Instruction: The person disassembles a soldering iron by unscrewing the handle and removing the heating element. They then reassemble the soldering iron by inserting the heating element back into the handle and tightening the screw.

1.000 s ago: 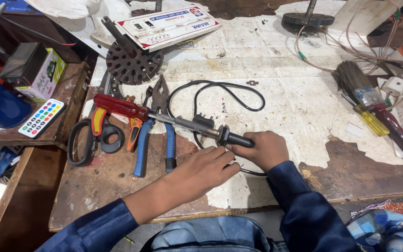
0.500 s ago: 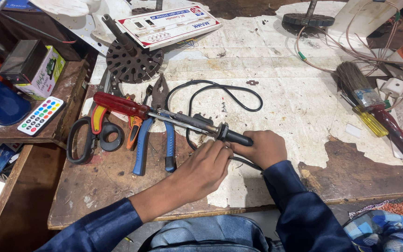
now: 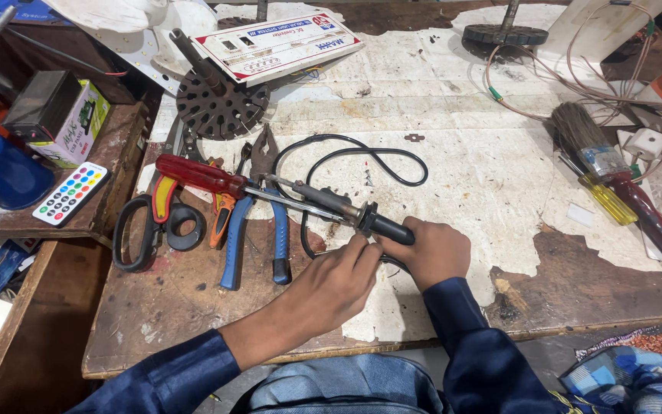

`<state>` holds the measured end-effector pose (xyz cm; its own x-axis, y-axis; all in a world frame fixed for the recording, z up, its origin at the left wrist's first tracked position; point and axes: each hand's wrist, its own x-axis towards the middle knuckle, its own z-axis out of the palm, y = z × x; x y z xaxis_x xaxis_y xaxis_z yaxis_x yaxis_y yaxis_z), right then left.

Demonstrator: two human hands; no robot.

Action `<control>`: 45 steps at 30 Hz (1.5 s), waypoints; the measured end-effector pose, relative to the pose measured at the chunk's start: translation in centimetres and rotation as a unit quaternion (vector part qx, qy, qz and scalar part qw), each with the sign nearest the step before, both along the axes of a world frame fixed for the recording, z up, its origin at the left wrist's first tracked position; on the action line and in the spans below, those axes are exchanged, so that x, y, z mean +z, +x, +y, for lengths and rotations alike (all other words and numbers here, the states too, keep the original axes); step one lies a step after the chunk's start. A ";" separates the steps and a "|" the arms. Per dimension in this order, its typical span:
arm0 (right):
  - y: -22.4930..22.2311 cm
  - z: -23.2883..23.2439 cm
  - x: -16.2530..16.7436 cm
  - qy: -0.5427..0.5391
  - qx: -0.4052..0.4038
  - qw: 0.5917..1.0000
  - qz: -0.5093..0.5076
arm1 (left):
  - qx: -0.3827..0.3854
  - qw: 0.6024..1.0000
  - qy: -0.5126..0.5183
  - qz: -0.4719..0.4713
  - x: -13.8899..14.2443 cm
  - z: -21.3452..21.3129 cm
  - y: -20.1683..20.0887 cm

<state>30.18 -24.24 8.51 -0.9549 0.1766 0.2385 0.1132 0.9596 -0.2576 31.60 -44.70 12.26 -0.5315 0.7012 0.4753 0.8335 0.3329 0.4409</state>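
Black-handled soldering iron (image 3: 346,208), black cord (image 3: 362,153); red-handled screwdriver (image 3: 201,175); blue-handled pliers (image 3: 258,222); yellow-handled screwdriver (image 3: 607,198); white remote (image 3: 70,193) dotted with multicoloured buttons; dark blue sleeves (image 3: 476,353) are worn.
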 end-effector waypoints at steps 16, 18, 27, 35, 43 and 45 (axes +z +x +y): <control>2.5 -2.0 -0.7 0.033 0.062 0.987 0.144 | 0.002 0.980 0.014 0.201 1.4 -4.1 0.2; 2.8 -2.5 -0.6 0.033 0.062 0.985 0.158 | 0.035 0.972 -0.010 0.230 2.0 -4.8 0.1; 4.6 -4.6 0.4 0.034 0.080 0.973 0.212 | 0.081 0.976 -0.022 0.203 6.2 -9.2 0.2; 5.8 -6.3 1.3 0.027 0.100 0.966 0.235 | 0.064 0.969 -0.084 0.221 6.5 -10.5 0.9; 7.4 -8.9 2.7 0.042 0.102 0.958 0.266 | 0.077 0.954 -0.059 0.282 5.7 -12.3 1.4; 7.3 -9.0 2.5 0.037 0.099 0.959 0.263 | 0.088 0.948 -0.057 0.300 5.2 -12.5 1.1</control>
<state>37.52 -33.26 10.99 -0.7119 -0.0318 0.7015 -0.2001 0.9668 -0.1592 32.68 -57.15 17.48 -0.3019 0.6914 0.6564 0.8502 0.5068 -0.1427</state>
